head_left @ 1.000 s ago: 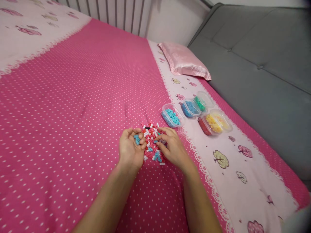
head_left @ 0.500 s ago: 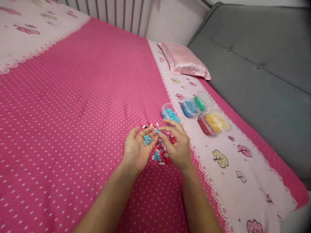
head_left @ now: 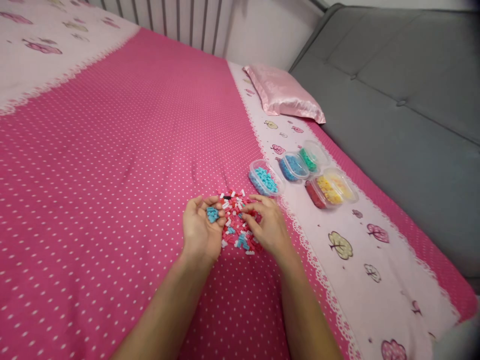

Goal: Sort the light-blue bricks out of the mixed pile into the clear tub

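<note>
My left hand (head_left: 202, 227) is cupped palm up to the left of a loose pile, its fingers curled around several light blue plastic bricks (head_left: 212, 214). Over the right side of the pile, my right hand (head_left: 268, 222) has its thumb and index finger close together on a small blue brick (head_left: 240, 215). The pile of small toy bricks (head_left: 234, 202) on the bedspread is mostly red, pink and white, with some light blue bricks (head_left: 242, 241) near its front and one black piece. My right hand hides part of the pile.
An open clear tub of light blue bricks (head_left: 264, 181) stands just beyond the pile. Farther right are tubs of darker blue (head_left: 293, 167), green (head_left: 308, 159), yellow (head_left: 330, 190) and red pieces (head_left: 315, 194). A pink pillow (head_left: 283, 92) lies by the grey headboard (head_left: 390, 90).
My hands have moved apart. The left has drawn back leftward with its fingers curled more around the blue bricks; the right has left the palm and lowered to the pile.
</note>
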`<state>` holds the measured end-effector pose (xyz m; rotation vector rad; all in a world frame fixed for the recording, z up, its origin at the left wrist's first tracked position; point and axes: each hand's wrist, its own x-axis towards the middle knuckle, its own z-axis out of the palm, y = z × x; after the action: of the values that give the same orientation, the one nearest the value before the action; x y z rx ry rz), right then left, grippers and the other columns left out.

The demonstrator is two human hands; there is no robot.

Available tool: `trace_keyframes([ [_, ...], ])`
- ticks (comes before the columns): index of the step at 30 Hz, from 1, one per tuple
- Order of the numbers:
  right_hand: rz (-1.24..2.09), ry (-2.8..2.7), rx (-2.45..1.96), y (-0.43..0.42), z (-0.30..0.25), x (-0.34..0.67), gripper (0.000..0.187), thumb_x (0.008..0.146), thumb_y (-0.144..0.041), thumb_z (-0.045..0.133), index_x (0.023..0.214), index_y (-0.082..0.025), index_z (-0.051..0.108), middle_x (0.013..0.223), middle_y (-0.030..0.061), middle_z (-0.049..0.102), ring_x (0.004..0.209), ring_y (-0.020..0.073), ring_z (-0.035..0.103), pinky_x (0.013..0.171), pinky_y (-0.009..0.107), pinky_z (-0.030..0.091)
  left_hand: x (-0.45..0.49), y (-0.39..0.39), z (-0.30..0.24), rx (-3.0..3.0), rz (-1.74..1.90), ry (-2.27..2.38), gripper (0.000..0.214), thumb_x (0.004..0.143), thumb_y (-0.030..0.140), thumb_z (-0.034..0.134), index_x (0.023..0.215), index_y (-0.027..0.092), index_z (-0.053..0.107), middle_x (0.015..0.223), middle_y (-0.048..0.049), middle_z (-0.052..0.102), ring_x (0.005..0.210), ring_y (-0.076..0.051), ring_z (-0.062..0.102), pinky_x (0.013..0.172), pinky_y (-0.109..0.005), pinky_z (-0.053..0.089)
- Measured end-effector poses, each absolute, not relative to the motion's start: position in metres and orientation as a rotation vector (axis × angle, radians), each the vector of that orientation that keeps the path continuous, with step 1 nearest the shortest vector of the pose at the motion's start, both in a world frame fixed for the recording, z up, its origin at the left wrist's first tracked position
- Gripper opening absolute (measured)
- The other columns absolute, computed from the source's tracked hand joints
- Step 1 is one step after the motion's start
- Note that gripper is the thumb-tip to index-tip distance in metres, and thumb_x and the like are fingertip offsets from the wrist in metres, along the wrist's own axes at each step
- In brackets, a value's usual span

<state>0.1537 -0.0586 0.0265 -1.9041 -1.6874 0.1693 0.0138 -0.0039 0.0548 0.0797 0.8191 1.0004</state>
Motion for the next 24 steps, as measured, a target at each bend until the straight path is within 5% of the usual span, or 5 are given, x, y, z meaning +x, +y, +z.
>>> trace_keyframes([
  [6, 0.189, -1.817, -2.053, -0.060, 0.023, 0.153, 0.021, 0.079, -0.024, 0.061, 0.096, -0.017, 0.072, 0.123, 0.0139, 0.057, 0.117, 0.0277, 0.047, 0.102, 0.045, 0.036, 0.012, -0.005, 0.057, 0.080, 1.001, 0.794, 0.030, 0.084, 0.021, 0.033, 0.059, 0.016, 0.047, 0.048, 0.0012, 0.040, 0.038, -0.008, 0.034, 0.033, -0.017, 0.024],
  [20, 0.183, -1.897, -1.905, -0.056, 0.015, 0.152, 0.012, 0.073, -0.014, 0.056, 0.077, -0.019, 0.066, 0.122, 0.0109, 0.057, 0.117, 0.0261, 0.047, 0.099, 0.044, 0.038, 0.013, -0.005, 0.057, 0.096, 0.989, 0.801, 0.028, 0.084, 0.021, 0.033, 0.059, 0.016, 0.046, 0.047, 0.0019, 0.039, 0.038, -0.008, 0.033, 0.034, -0.017, 0.025],
  [24, 0.176, -1.899, -1.900, -0.056, 0.015, 0.153, 0.016, 0.074, -0.017, 0.056, 0.084, -0.018, 0.069, 0.122, 0.0115, 0.058, 0.115, 0.0259, 0.048, 0.100, 0.044, 0.038, 0.013, -0.005, 0.057, 0.089, 0.979, 0.797, 0.028, 0.083, 0.021, 0.034, 0.059, 0.016, 0.046, 0.048, 0.0015, 0.040, 0.039, -0.008, 0.034, 0.034, -0.017, 0.026],
])
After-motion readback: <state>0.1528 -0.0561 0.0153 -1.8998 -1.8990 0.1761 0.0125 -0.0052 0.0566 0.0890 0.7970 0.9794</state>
